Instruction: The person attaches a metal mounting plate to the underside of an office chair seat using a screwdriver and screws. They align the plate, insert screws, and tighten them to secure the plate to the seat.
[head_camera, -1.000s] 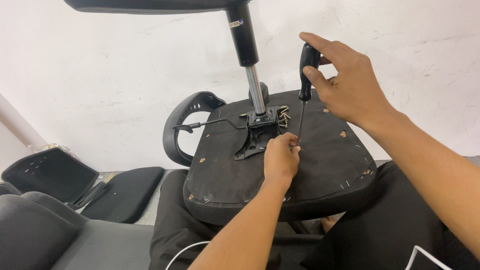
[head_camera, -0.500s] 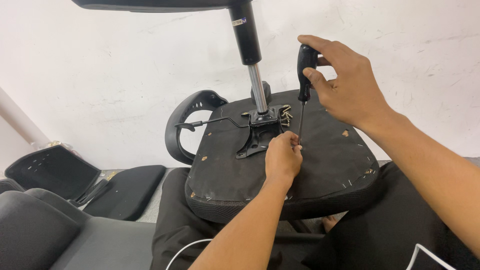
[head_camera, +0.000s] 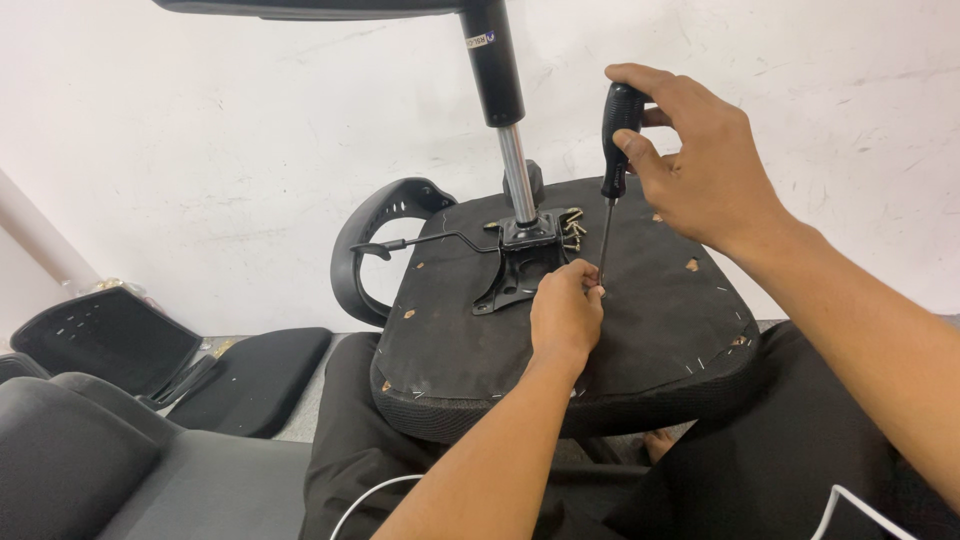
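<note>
Even, soft daylight fills the sharp frame, the white wall (head_camera: 200, 150) bright without glare, faint shadows beneath the upturned chair seat (head_camera: 660, 330), slight wide-angle stretching toward the edges around it.

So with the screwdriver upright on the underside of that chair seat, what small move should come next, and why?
Probably a turn of the screwdriver handle by the right hand. Its tip already stands at the spot where the left hand pinches, beside the metal bracket on the chair seat, so it looks seated and steadied.

your upturned seat (head_camera: 660, 330) rests on your lap; the loose screws (head_camera: 573, 228) lie right of its metal bracket (head_camera: 520, 265), the armrest (head_camera: 375, 245) to its left.
</note>
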